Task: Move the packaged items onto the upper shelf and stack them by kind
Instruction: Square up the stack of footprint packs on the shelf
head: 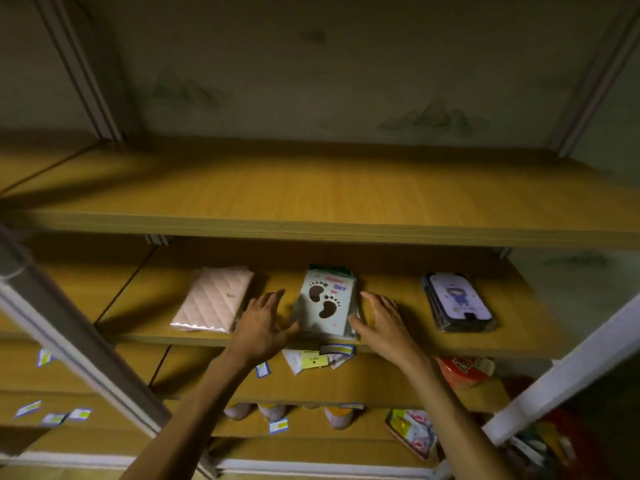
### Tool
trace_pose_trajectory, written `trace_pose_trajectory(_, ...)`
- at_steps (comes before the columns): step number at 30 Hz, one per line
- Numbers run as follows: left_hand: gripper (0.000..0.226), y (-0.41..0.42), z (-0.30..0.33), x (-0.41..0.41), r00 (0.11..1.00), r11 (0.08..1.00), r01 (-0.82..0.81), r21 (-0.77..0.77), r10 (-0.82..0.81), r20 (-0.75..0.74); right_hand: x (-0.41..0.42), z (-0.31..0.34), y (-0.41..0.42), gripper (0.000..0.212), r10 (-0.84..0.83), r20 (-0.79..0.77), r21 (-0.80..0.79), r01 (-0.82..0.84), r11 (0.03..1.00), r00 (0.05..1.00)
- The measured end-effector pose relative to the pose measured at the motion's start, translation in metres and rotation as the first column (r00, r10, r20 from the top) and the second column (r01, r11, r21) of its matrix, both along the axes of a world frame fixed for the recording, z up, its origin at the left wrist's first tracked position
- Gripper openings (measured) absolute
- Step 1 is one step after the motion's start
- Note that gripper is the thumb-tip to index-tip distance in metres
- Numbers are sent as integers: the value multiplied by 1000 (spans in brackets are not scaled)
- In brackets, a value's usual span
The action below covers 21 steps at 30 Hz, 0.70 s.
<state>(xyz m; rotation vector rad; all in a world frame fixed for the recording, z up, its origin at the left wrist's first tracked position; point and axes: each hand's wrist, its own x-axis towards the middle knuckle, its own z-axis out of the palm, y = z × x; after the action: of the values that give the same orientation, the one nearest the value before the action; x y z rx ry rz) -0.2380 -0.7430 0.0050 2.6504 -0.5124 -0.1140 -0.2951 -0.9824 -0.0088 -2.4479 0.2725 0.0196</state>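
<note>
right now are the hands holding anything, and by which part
Nothing is gripped yet. The left hand and right hand flank the footprint package stack, fingers open, thumbs at its front corners.

Forearms bare, no sleeves; left hand (261, 327), right hand (388, 323) ungloved.

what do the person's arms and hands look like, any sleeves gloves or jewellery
Both arms are bare from the frame's bottom edge up to the hands, with no sleeve in view. The left hand and the right hand wear no gloves. No watch, bracelet or ring shows on either wrist or on the fingers, though the picture is dim and slightly blurred, so a thin ring could be missed.
</note>
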Motion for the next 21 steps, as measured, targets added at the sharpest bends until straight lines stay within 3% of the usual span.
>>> trace_pose_trajectory(4,86,-1,-2,7,993,996,52,-68,-59,-99,1,-1,23,81,-92,-131,113,107,988,987)
trace_pose_trajectory(11,103,-15,-15,24,958,982,-3,-189,-51,-281,9,1,38,90,-150,-199,191,188,963,968)
trace_pose_trajectory(13,93,-21,-30,33,944,979,-6,-206,-62,-324,14,-1,38,91,-156,-193,213,196,957,969)
trace_pose_trajectory(18,74,-41,-24,24,922,920,-76,-384,-82,-379,26,-9,36,89,-217,-188,497,283,820,958)
trace_pose_trajectory(21,74,-48,-26,25,912,883,-145,-446,-55,-406,26,-6,35,93,-209,-166,604,267,751,964)
